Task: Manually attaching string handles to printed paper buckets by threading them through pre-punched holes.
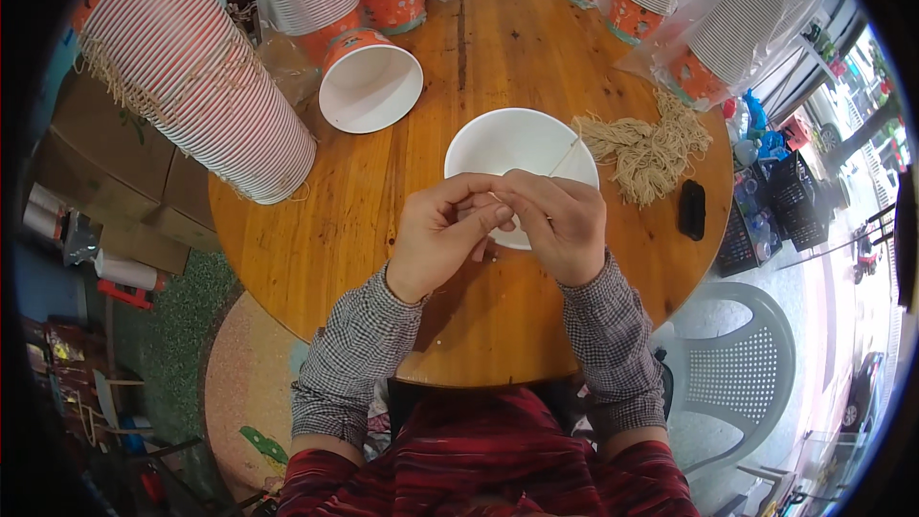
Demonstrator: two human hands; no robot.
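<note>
Over the near rim of a white paper bowl (pixel 498 134), my two hands meet fingertip to fingertip. My left hand (pixel 431 239) is closed in a pinch, and my right hand (pixel 565 225) pinches close against it. A thin tan string (pixel 566 155) slants from my fingers across the bowl toward a loose heap of the same string (pixel 656 155) on its right. Whatever lies right between the fingertips is mostly hidden. The bowl's mouth faces up, with its near side partly covered by my hands.
A tall leaning stack of paper bowls (pixel 211 77) with strings hanging on it stands at left. One orange-sided bowl (pixel 371 88) lies tipped beside it. Bagged bowl stacks (pixel 742 14) line the table's far side. A black object (pixel 691 210) lies right; a grey plastic chair (pixel 732 373) stands beyond.
</note>
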